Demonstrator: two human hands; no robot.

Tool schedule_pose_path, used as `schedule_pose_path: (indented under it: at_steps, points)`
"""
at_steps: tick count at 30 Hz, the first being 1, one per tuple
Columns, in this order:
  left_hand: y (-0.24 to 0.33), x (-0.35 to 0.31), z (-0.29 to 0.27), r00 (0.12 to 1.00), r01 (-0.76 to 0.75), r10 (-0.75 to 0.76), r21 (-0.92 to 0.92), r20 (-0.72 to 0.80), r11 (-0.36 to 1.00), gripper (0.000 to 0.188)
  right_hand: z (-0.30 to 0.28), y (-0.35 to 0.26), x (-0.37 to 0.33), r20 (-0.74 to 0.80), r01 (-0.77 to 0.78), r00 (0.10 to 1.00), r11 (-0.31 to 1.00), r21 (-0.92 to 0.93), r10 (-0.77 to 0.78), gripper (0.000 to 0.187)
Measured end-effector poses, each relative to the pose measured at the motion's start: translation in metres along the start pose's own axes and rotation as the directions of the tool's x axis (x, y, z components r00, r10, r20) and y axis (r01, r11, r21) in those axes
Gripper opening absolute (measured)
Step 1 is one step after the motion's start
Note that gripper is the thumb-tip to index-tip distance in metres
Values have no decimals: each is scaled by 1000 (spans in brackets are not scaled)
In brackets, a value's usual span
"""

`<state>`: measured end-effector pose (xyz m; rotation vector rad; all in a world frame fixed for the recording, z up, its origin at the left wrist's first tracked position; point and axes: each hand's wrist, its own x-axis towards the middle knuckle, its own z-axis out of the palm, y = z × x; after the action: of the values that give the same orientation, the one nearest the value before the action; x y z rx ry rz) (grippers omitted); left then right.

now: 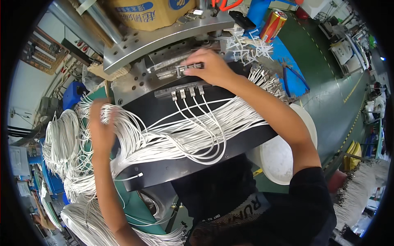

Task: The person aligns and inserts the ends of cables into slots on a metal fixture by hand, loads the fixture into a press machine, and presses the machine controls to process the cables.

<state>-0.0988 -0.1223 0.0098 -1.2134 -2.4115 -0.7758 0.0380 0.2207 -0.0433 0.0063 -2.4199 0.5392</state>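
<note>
My right hand (211, 67) reaches over the metal press bed, its thumb and fingers closed on a small metal block (180, 71). Just in front of it lies a metal fixture bar (164, 93). Four white cables end there in metal connectors (183, 94), side by side, and loop back toward me. My left hand (102, 123) is at the left, smeared by motion, against a bundle of white cables (127, 123); whether it grips any is hidden. More white cables (184, 141) lie across the black work surface (164, 168) between my arms.
A cardboard box (152, 16) sits on the thick metal plate above the press bed. At the right are white plastic sprues (248, 47), a red and gold can (274, 26), and blue-handled pliers (287, 80). A white tub (279, 158) stands beside my right elbow.
</note>
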Motion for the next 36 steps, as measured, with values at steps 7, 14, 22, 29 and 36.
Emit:
schedule_pose_path:
  at_steps: [7, 14, 22, 29, 36]
  points:
    - [6, -14, 21, 920, 153, -96, -122, 380, 981, 16, -118, -24, -29, 487, -517, 819, 759, 397, 303, 32]
    - [53, 21, 38, 949, 50, 51, -306, 312, 951, 25, -211, -36, -105, 391, -624, 727, 780, 34, 564, 21]
    - [39, 41, 83, 885, 21, 120, -295, 451, 955, 35, -15, -27, -24, 455, -453, 839, 845, 283, 298, 34]
    - [83, 45, 100, 863, 371, -293, -123, 411, 920, 46, -2, -16, -22, 334, -208, 930, 968, 142, 151, 32]
    - [13, 123, 149, 994, 113, -107, -307, 37, 945, 62, 11, 23, 78, 249, -191, 955, 978, 88, 164, 42]
